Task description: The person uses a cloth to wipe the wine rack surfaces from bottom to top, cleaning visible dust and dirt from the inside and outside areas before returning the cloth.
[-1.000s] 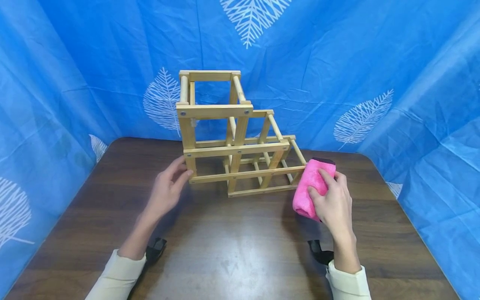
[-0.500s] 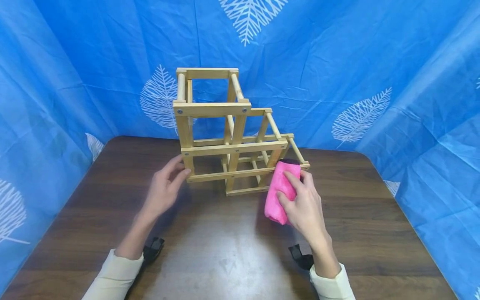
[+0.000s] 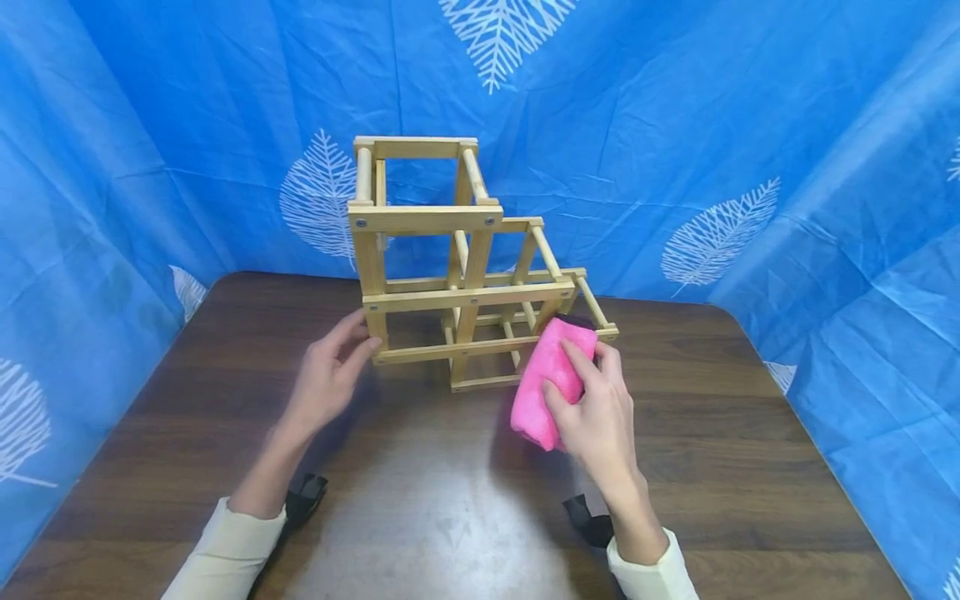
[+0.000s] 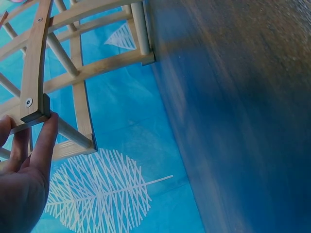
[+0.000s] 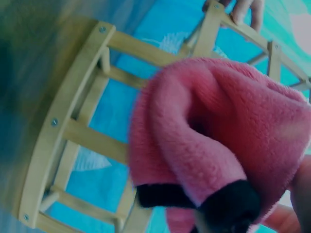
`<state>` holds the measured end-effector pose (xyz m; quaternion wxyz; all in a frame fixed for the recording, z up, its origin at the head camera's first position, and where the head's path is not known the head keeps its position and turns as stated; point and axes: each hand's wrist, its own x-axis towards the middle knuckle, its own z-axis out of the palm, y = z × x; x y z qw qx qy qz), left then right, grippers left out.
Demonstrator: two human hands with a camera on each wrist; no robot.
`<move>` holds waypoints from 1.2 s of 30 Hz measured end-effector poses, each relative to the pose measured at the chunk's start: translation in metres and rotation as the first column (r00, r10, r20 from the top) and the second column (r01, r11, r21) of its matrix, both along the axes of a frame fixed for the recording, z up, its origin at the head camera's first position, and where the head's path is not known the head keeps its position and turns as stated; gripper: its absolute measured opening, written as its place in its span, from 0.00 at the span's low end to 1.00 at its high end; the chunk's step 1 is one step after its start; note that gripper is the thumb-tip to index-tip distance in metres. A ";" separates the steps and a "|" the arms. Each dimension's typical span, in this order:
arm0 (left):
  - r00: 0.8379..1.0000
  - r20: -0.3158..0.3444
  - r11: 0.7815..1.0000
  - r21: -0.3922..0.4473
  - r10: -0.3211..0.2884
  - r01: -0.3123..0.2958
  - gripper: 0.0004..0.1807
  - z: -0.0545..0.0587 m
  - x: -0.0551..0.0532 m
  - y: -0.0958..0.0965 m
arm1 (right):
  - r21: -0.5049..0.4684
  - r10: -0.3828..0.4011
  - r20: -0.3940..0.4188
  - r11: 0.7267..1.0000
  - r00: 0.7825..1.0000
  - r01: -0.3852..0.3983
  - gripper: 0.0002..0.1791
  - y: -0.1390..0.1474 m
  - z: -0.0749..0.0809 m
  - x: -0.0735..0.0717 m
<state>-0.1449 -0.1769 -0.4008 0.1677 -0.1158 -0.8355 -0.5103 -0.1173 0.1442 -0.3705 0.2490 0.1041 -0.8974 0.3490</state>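
A stepped rack of pale wood (image 3: 423,220), built from slats and round dowels, stands toward the back of the table. My left hand (image 3: 322,383) grips its lower left corner, and in the left wrist view that hand's fingers (image 4: 46,145) curl round the end of a slat. In my right hand (image 3: 603,417) is a folded pink cloth (image 3: 551,383) with black edging, pinched between thumb and fingers. The cloth overlaps the rack's lower right front bars in the head view. Seen from the right wrist, the fluffy cloth (image 5: 272,116) hides much of the rack (image 5: 54,121).
The dark brown wooden table (image 3: 420,517) extends in front of both hands. Blue fabric (image 3: 615,108) with white leaf prints hangs behind and at both sides, close to the table's back edge. Black straps (image 3: 588,521) show at the wrists.
My right hand has moved the pink cloth leftward from the rack's right end along its lower front, tilting it slightly. The left hand keeps its grip at the corner.
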 end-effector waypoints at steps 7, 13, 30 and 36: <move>1.000 -0.015 1.000 0.000 -0.011 0.012 0.26 -0.001 -0.001 -0.001 | -0.291 0.008 -0.095 0.956 0.995 -0.035 0.35 -0.001 0.008 -0.008; 0.999 -0.014 0.999 0.000 -0.047 0.047 0.27 0.000 -0.002 -0.005 | -0.364 0.005 -0.115 0.930 0.993 -0.047 0.35 -0.014 0.002 -0.016; 0.999 -0.018 0.999 0.000 -0.044 0.044 0.26 0.003 -0.002 -0.002 | -0.126 -0.050 0.058 0.990 0.997 0.057 0.35 -0.011 -0.007 -0.014; 0.999 0.003 0.999 0.012 -0.040 0.040 0.27 0.002 0.000 -0.001 | -0.082 -0.027 0.093 0.996 0.995 0.035 0.35 -0.007 -0.004 -0.009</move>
